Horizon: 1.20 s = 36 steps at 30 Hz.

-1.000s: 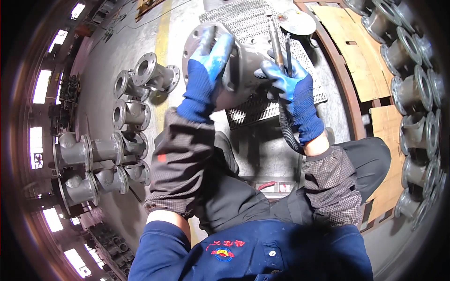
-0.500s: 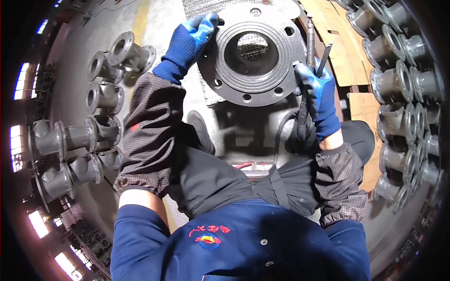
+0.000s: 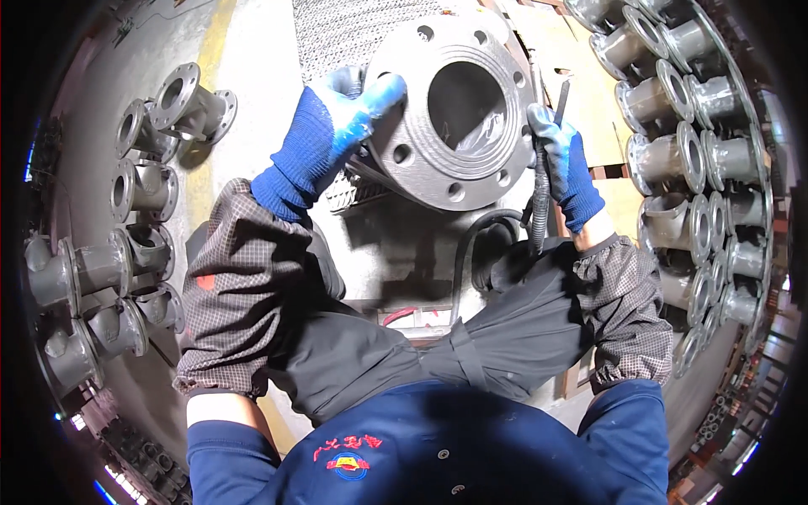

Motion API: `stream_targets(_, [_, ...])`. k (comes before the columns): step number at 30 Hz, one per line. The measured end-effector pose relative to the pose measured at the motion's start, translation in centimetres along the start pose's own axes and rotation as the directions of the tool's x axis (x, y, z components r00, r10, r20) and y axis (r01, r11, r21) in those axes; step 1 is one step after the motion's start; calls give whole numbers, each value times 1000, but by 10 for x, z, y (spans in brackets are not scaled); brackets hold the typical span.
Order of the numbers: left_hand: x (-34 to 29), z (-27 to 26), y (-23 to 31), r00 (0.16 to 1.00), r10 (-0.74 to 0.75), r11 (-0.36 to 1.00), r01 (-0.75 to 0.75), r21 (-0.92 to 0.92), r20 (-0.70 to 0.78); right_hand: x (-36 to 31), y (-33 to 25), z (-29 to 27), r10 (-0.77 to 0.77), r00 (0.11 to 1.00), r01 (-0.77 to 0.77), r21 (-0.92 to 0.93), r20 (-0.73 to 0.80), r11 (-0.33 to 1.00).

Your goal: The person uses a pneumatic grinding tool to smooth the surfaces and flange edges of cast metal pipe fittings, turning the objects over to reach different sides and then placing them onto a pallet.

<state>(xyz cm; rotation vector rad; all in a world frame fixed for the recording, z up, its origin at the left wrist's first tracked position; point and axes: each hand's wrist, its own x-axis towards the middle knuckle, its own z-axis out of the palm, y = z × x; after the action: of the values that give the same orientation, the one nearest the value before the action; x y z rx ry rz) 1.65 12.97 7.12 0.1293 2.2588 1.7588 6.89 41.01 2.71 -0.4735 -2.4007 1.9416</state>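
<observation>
A grey pipe fitting with a round bolt-holed flange rests tilted in front of me, its ringed face and wide bore turned up toward me. My left hand, in a blue coated glove, is closed on the flange's left rim, thumb over the face. At the right rim, my right hand, also gloved, is closed around a slim tool with a black ribbed hose. A dark thin rod sticks up past those fingers. The right fingertips come against or very near the flange; the tool's working end cannot be made out.
Under the fitting lies a textured metal plate. A black hose curves down between my legs. Grey flanged fittings stand on the floor at left, and rows of similar fittings at right beside wooden boards.
The flange has tilted and turned under my left hand, its bore shifting to the right in view. My left hand now sits lower on the rim. My right hand keeps the tool.
</observation>
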Motion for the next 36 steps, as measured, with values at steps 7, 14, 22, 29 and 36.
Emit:
stream_targets(7, [0,13,4,995,78,991,-83,-100,-60,38,34,-1,-149,989,150,23,-19,988])
stream_targets(14, [27,34,-1,976,212,941,-219,-257,-55,32,19,-4,-52,998,49,76,34,996])
stream_targets(22, [17,36,13,988,153,951,-150,-269,-12,25,27,-14,173,984,-175,298,32,938])
stream_targets(29, [14,-13,-17,988,27,921,-83,-380,-151,6,-9,8,-52,993,56,-32,105,998])
stream_targets(36, [12,-73,-54,857,424,867,-290,406,-293,-17,-31,6,-101,908,-32,309,406,951])
